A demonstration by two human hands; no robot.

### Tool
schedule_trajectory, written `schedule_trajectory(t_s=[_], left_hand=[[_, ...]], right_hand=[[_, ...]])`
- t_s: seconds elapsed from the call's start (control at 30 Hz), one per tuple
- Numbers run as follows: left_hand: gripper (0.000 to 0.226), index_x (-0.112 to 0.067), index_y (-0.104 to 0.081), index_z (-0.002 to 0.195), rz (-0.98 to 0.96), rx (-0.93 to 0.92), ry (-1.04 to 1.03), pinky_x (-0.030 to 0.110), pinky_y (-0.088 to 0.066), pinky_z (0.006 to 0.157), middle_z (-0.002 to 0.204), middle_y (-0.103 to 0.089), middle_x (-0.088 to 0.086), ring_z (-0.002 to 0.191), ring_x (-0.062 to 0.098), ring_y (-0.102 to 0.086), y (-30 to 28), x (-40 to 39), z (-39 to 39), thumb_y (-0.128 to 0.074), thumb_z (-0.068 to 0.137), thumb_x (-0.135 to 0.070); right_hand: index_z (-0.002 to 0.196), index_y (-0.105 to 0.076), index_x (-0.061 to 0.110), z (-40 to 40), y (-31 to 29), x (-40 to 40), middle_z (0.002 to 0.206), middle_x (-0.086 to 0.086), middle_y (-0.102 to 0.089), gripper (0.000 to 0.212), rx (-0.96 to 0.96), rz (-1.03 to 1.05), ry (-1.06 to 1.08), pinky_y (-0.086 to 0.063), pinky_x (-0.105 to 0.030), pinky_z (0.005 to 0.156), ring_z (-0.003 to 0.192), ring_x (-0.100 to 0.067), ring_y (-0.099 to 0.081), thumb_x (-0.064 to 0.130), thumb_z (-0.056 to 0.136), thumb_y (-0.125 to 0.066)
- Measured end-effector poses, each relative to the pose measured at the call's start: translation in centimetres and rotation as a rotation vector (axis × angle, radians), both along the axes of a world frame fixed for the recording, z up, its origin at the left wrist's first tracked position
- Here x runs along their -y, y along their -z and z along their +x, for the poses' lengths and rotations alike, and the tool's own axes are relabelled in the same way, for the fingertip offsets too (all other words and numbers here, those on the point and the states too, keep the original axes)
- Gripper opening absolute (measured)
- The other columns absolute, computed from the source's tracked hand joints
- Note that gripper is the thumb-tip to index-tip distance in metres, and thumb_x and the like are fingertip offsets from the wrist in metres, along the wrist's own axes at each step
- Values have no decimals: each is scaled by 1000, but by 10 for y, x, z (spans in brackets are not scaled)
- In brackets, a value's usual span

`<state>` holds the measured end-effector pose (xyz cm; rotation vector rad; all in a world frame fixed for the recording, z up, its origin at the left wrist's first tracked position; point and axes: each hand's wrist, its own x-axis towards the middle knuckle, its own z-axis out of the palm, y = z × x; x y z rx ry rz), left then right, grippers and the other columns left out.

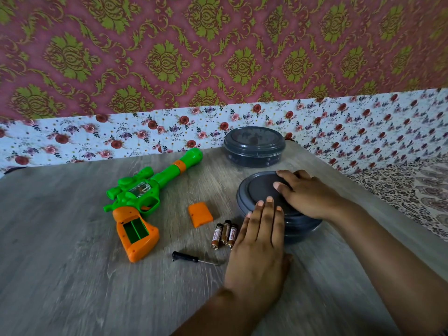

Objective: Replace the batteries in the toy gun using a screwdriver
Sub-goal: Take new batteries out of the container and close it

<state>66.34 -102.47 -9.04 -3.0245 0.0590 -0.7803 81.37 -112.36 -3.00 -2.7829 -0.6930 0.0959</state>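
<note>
**Both hands on the near grey container; toy gun lying open on the table**

The toy gun is seen lying on its side on the wooden table, left of centre, with the green barrel pointed away toward the far wall and the orange grip nearest the camera. The battery compartment in the grip is uncovered and its green interior is exposed; no cells are seen in it. The orange battery cover is laid flat on the table just right of the gun, apart from it. Three batteries are lined up side by side just beyond the cover, toward the camera, touching one another. The screwdriver, black-handled, is laid flat near the batteries, with its thin shaft pointed right toward the left hand.

The left hand is held flat, fingers straight and together, with the fingertips resting against the near edge of the grey lid of the near container. The right hand is laid over the right part of the same lid, fingers lightly bent over its top. Nothing is gripped by either hand as far as can be told.

A second grey container, lidded, is placed farther back on the table, near the floral cloth along the wall
</note>
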Motion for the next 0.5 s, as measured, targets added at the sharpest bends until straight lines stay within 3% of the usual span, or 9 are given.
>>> schedule_trajectory(t_s=[0.13,0.23,0.3,0.4,0.5], left_hand=[[74,-6,-41,134,11,1,-17,38,-32,106,139,-51,11,127,25,-51,-1,0,0,-36,73,-48],[77,-6,-38,134,-4,5,-33,41,-30,114,140,-50,12,129,24,-49,-1,2,1,-32,72,-50],[78,-5,-36,135,-10,22,-44,43,-24,111,142,-48,13,132,26,-43,1,2,2,-31,72,-50],[76,-4,-34,137,-10,44,-47,45,-22,107,143,-47,13,133,26,-32,5,2,0,-32,74,-48],[76,-5,-35,138,-3,38,-50,48,-26,107,143,-47,12,133,26,-37,6,2,-1,-32,73,-46]], right_hand=[[138,-18,41,1,-5,0,146,-8,-31,50,-43,-56,21,-33,-50,103,129,-36,-34,58,92,-23],[139,-24,37,8,-18,-11,148,-5,-34,55,101,-183,-35,-31,-51,104,131,-32,-36,63,90,-24],[137,-33,34,10,-24,-28,147,-2,-38,53,132,-120,-163,-32,-50,104,131,-27,-38,61,91,-27],[121,-55,25,9,-30,-55,126,-4,-57,49,36,-111,-337,-42,-39,93,115,-23,-52,58,91,-33],[90,-62,16,14,-32,-69,89,-6,-64,53,26,-112,-399,-47,-40,78,84,-21,-60,61,89,-35]])
